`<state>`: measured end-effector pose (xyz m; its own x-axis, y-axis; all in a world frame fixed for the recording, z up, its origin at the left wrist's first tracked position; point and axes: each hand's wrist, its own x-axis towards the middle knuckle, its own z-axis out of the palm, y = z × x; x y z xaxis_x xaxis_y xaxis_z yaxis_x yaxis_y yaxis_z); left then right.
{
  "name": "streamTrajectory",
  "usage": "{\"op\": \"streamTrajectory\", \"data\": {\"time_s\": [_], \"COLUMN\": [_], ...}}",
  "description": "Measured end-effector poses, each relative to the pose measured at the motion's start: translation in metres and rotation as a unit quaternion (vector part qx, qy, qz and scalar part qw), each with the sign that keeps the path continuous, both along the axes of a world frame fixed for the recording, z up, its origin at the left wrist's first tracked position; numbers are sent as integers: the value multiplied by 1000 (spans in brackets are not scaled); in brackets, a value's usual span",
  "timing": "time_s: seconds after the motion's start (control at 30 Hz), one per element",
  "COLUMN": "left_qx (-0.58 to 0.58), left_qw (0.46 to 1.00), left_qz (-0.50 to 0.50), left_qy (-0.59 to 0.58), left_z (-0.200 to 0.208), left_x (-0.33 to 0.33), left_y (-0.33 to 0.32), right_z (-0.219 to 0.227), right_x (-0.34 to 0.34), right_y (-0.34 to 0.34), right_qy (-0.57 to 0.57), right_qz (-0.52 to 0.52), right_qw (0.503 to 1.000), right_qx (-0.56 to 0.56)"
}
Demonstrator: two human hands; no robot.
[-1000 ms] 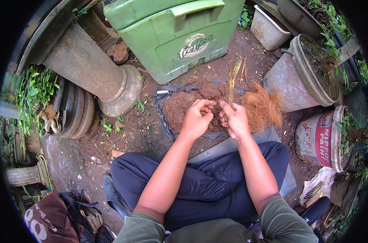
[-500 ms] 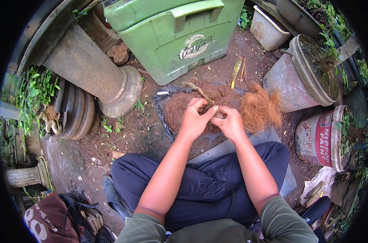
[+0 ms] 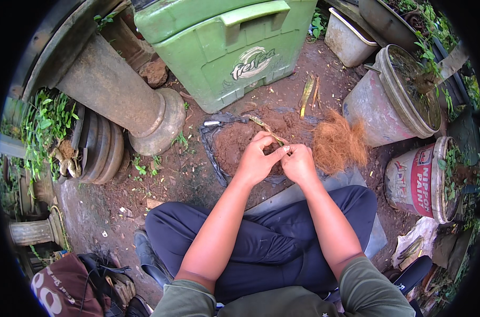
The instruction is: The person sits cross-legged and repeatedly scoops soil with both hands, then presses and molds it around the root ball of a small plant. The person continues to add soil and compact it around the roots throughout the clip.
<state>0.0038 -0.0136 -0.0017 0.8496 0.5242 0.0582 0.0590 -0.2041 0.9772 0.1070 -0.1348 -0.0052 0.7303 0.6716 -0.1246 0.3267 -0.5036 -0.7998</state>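
Observation:
My left hand point(image 3: 255, 162) and my right hand point(image 3: 299, 164) meet over a heap of reddish-brown soil point(image 3: 232, 145), their fingertips pinched together. Between them is a thin green-brown plant stem point(image 3: 266, 127), slanting up and away to the left, with its lower end hidden by my fingers. The soil lies on a crumpled black plastic sheet point(image 3: 212, 156). Just right of my right hand sits a loose tuft of orange-brown coconut fibre point(image 3: 338, 143). A small whitish object point(image 3: 212, 123) rests at the sheet's far left corner.
A large green cooler box point(image 3: 227, 58) stands beyond the soil. Two used paint buckets point(image 3: 377, 108) point(image 3: 414, 179) are at the right, and a white tub point(image 3: 348, 39) sits far right. A stone pillar point(image 3: 118, 87) leans at the left. Yellowed leaf strips point(image 3: 306, 95) lie near the cooler.
My right hand has turned, its fingers closing down near the stem's base. The stem's far tip has shifted slightly right and nearer, and the roundish thing in my fingertips no longer shows.

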Motion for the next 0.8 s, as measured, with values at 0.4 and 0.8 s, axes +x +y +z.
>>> {"op": "streamTrajectory", "data": {"time_s": [0.4, 0.8], "left_qx": [-126, -359], "left_qw": [991, 932], "left_qz": [48, 47], "left_qy": [-3, 20], "left_z": [-8, -3], "left_x": [4, 2], "left_y": [5, 2], "right_z": [0, 1], "right_x": [2, 13], "right_y": [-2, -4], "right_qy": [133, 131], "right_qz": [68, -68], "right_qw": [969, 978], "right_qx": [197, 147]}}
